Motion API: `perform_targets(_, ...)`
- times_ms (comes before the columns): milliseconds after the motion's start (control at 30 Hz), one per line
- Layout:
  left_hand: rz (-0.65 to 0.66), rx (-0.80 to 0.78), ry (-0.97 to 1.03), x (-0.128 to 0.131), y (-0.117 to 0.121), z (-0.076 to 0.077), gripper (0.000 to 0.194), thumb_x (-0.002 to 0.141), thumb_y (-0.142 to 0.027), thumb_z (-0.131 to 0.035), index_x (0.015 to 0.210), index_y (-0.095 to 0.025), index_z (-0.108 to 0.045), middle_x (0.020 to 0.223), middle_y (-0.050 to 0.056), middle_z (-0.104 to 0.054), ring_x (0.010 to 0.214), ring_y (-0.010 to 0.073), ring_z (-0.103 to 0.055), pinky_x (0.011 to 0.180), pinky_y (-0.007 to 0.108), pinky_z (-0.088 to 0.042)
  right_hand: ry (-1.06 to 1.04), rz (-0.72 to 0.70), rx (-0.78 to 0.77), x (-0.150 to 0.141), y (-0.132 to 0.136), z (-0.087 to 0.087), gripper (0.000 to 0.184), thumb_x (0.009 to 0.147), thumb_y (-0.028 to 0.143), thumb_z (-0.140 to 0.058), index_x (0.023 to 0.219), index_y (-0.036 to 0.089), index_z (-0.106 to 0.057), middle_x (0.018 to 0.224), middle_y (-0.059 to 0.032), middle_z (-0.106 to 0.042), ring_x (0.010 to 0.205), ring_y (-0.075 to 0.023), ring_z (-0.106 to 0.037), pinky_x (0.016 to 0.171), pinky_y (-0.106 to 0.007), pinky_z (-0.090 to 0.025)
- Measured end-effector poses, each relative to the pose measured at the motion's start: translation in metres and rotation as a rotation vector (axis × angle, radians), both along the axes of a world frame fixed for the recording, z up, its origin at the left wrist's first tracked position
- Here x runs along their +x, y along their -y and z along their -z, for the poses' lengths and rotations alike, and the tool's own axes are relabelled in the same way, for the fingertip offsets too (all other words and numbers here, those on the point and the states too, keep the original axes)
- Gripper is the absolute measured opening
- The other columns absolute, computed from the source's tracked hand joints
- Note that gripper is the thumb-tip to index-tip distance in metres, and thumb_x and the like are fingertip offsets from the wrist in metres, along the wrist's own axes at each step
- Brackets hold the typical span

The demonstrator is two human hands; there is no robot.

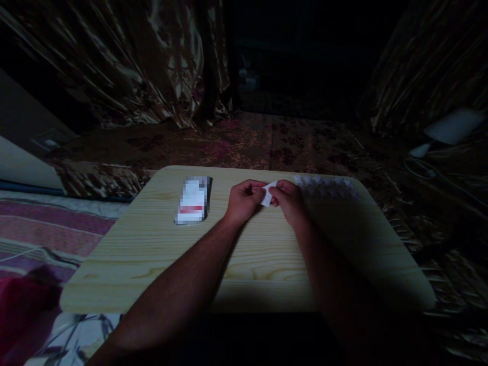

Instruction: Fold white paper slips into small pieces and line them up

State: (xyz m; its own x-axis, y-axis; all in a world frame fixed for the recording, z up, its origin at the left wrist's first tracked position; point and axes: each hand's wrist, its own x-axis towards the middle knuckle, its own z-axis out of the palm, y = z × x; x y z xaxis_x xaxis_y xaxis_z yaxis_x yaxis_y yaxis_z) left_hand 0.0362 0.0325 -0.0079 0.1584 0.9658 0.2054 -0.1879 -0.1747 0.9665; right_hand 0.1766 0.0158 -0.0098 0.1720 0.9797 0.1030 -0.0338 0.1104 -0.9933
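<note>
Between my two hands is a small folded piece of white paper, pointed at its upper right corner. My left hand pinches its left side, with the thumb lying on the paper. From the other side my right hand grips it, thumb on top and fingertips partly showing below. Just right of my right hand, several small folded white paper pieces stand in rows at the table's far right. The undersides of my fingers are hidden.
The light wooden table has rounded corners. On its left part lies a phone-shaped object, its surface blurred out. A patterned cloth ledge and curtains are behind. A white lamp-like object is at right, a striped bedcover at left.
</note>
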Motion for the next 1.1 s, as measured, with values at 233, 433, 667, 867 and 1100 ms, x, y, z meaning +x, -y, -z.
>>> perform_targets(233,0.047,0.015,0.035,0.0017,0.0004,0.0022,0.028,0.065,-0.023,-0.076,0.091,-0.012,-0.070,0.075,0.004,-0.071,0.063,0.0122,-0.063,0.061,0.025,-0.051,0.001,0.029,0.010,0.0000,0.0002,-0.0009,0.016,0.071,0.032,-0.065,0.072,0.018,-0.059,0.051,0.0049,-0.056,0.042,-0.0077,-0.046,0.041,-0.020,-0.034)
perform_targets(433,0.055,0.017,0.046,0.0008,-0.0007,0.0043,0.026,0.067,-0.023,-0.075,0.091,-0.012,-0.070,0.074,0.004,-0.071,0.062,0.0125,-0.064,0.061,0.025,-0.052,0.005,0.025,0.026,0.0000,0.0001,0.0005,0.017,0.072,0.033,-0.065,0.072,0.017,-0.059,0.051,0.0048,-0.055,0.042,-0.0077,-0.046,0.041,-0.020,-0.034)
perform_targets(667,0.037,0.020,0.044,0.0014,0.0002,0.0031,0.025,0.067,-0.023,-0.074,0.088,-0.012,-0.070,0.073,0.004,-0.072,0.062,0.0129,-0.064,0.062,0.025,-0.051,0.015,0.029,0.033,-0.0006,0.0014,-0.0004,0.017,0.073,0.033,-0.066,0.072,0.018,-0.060,0.051,0.0049,-0.056,0.042,-0.0076,-0.047,0.041,-0.019,-0.035)
perform_targets(867,0.014,-0.004,0.031,0.0005,0.0004,0.0023,0.024,0.067,-0.025,-0.074,0.087,-0.013,-0.071,0.073,0.004,-0.072,0.061,0.0136,-0.064,0.059,0.025,-0.050,0.006,0.029,0.032,-0.0013,0.0000,0.0018,0.017,0.072,0.034,-0.066,0.075,0.018,-0.060,0.052,0.0046,-0.057,0.043,-0.0081,-0.047,0.042,-0.020,-0.036)
perform_targets(1100,-0.014,-0.015,0.016,0.0003,0.0014,-0.0002,0.024,0.066,-0.025,-0.075,0.086,-0.013,-0.072,0.072,0.004,-0.072,0.060,0.0137,-0.064,0.058,0.025,-0.050,0.034,0.030,0.038,-0.0026,0.0015,-0.0002,0.017,0.073,0.034,-0.065,0.075,0.018,-0.059,0.051,0.0048,-0.056,0.043,-0.0087,-0.048,0.044,-0.021,-0.038)
